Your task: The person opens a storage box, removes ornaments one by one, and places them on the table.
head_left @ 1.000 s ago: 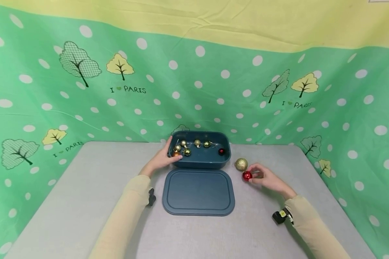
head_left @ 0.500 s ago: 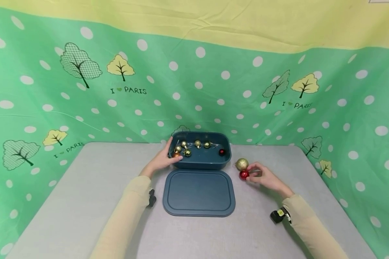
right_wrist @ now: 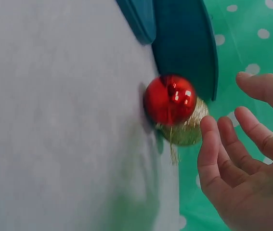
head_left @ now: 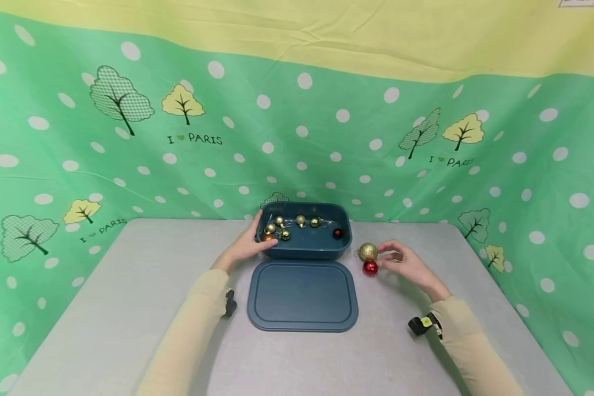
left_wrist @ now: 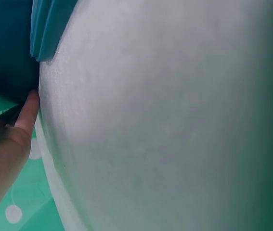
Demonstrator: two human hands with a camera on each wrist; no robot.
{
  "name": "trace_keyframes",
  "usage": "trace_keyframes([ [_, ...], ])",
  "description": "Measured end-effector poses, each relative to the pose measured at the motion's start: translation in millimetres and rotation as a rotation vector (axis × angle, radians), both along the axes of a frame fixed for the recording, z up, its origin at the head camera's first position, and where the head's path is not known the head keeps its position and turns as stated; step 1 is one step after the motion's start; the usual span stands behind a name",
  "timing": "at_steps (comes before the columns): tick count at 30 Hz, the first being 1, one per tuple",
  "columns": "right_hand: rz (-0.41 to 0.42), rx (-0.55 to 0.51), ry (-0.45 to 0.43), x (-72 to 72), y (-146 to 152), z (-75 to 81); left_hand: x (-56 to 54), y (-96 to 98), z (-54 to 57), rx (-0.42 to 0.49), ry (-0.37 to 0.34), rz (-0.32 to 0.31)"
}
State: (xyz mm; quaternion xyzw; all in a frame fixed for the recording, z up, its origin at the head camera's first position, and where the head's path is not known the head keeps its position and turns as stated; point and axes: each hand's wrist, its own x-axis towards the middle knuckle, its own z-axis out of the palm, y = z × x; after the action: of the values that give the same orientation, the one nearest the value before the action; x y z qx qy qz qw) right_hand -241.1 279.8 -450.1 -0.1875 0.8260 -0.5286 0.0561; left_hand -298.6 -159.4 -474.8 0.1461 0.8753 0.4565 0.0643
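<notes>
On the table a blue storage box [head_left: 309,250] holds several small gold baubles [head_left: 301,220], an orange bauble [head_left: 268,237] and a small dark red bauble [head_left: 337,233]. My left hand [head_left: 245,242] grips the box's left end, thumb against the front and fingers along the left side; in the left wrist view the far fingers are mostly hidden. Right of the box, a larger glittery gold bauble [head_left: 368,251] lies behind a shiny red bauble [head_left: 370,268], close against it. My right hand [head_left: 408,267] hovers just right of both, its fingers parted and loosely bent around nothing.
The box's flat blue lid [head_left: 303,296] lies directly in front of it. A green dotted curtain [head_left: 326,132] hangs behind and beside the grey table [head_left: 153,275].
My right hand has moved the red bauble left beside the gold bauble, then let go of it. The left hand stays at the box.
</notes>
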Motion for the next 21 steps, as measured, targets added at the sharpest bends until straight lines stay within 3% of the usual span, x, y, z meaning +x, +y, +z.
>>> trace_keyframes([
  [7,0.030,-0.022,0.072,-2.6,-18,4.0,-0.9,-0.1,-0.2,0.005,0.005,0.009],
  [21,0.044,-0.064,0.040,-9.7,-60,12.7,-3.5,-4.6,3.9,-0.046,-0.017,-0.017],
])
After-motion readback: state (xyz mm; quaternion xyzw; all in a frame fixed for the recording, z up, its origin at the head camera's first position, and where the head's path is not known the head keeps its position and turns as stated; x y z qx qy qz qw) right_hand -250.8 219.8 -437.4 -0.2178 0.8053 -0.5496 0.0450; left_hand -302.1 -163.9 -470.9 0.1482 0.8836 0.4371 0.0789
